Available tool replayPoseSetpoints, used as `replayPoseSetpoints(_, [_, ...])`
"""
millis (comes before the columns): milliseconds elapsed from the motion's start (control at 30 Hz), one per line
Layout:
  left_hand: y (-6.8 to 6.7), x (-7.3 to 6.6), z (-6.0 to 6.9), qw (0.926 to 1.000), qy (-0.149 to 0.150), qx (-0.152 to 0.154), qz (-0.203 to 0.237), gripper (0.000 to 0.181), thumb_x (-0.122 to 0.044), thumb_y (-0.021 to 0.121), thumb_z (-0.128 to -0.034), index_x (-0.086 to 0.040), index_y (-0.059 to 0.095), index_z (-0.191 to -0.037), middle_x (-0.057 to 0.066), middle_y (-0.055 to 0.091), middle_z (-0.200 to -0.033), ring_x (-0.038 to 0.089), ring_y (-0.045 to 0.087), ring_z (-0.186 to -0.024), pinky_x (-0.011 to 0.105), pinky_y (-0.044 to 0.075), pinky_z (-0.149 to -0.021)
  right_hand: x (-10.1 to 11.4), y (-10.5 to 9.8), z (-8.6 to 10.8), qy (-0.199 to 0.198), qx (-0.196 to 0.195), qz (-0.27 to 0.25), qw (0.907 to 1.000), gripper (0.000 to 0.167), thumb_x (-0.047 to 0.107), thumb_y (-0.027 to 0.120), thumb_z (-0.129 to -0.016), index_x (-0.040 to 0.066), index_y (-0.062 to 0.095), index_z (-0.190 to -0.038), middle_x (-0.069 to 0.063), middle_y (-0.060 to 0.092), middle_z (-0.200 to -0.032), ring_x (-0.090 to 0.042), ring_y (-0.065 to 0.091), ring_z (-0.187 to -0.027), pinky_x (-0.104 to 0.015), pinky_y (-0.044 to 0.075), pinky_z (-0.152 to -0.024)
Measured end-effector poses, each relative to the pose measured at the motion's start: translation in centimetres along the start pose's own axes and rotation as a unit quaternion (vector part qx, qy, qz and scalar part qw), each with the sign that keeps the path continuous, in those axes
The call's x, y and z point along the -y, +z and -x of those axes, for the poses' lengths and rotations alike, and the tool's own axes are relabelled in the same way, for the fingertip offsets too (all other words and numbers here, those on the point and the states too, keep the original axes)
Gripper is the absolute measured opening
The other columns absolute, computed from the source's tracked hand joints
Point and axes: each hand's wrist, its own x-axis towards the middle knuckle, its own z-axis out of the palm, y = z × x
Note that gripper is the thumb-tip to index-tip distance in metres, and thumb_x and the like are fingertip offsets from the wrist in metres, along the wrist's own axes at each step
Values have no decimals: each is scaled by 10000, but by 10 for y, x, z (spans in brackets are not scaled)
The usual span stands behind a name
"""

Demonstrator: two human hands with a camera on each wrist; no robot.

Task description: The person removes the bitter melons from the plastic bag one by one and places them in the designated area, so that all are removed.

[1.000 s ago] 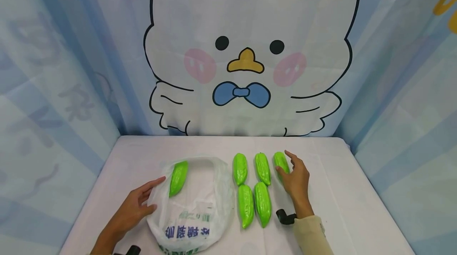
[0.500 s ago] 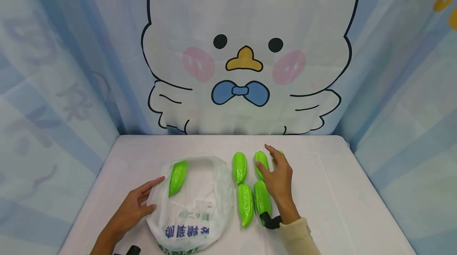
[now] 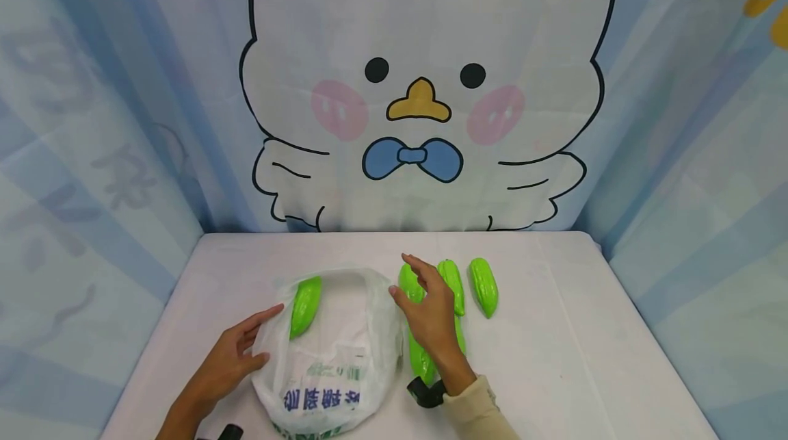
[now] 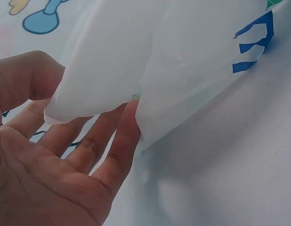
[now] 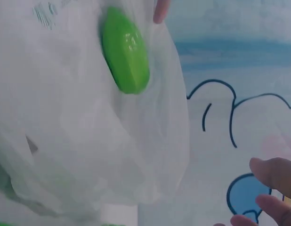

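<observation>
A white plastic bag (image 3: 388,351) with blue print stands wide-mouthed on the table. Inside, against its left wall, lies a bright green, ridged, fruit-like piece (image 3: 306,306), also visible in the right wrist view. My left hand (image 3: 230,358) touches the bag's left side with fingers and thumb spread; in the left wrist view a fold of film hangs between them. My right hand (image 3: 434,317) hovers at the bag's right rim, fingers apart, with nothing visible in its grasp. Beneath it, several matching green pieces (image 3: 451,279) are partly hidden.
One more green piece (image 3: 483,287) lies alone at the right of the group. The white table (image 3: 585,337) ends at a curtain backdrop (image 3: 421,29) with a cartoon bird, and more curtain encloses both sides. A black wrist-camera mount (image 3: 427,393) sits by the right sleeve.
My right hand has moved left from the far-right green piece, across the others, to the bag's right rim. My left hand and the bag keep their places.
</observation>
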Motion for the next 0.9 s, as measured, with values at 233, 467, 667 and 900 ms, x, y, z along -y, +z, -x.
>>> replayPoseSetpoints(233, [1,3,0,9995,268,-86,-169,752,-233,796,-942,-150,468,-1614,140,347,-1729,443,389,-1553,357,513,-1119,9,31,12,237,392,-106,9989,584,94,850,-894,211,661,-1434,-5,656,-1478,-244,629,-1371,-432,520,-1145])
replayPoseSetpoints(467, [0,4,-1,9990,414,-59,-179,727,-242,772,-971,-135,458,-1619,146,343,-1729,441,352,-1568,160,440,-1094,11,56,20,251,842,-405,9953,555,112,835,-910,198,663,-1430,-22,668,-1449,-271,646,-1351,-437,536,-1126])
replayPoseSetpoints(667, [0,4,-2,9989,442,-34,-155,725,-232,769,-975,-133,454,-1620,147,335,-1732,433,337,-1575,153,397,-1096,11,78,23,540,1303,-526,9886,532,155,833,-923,217,665,-1423,-12,670,-1446,-290,649,-1348,-409,547,-1112])
replayPoseSetpoints(900, [1,6,-3,9991,421,20,-16,740,-224,780,-967,-155,447,-1624,134,320,-1742,418,320,-1582,121,425,-1080,8,102,22,865,1652,-571,9808,532,154,835,-919,220,668,-1419,-22,654,-1466,-293,648,-1349,-411,561,-1093])
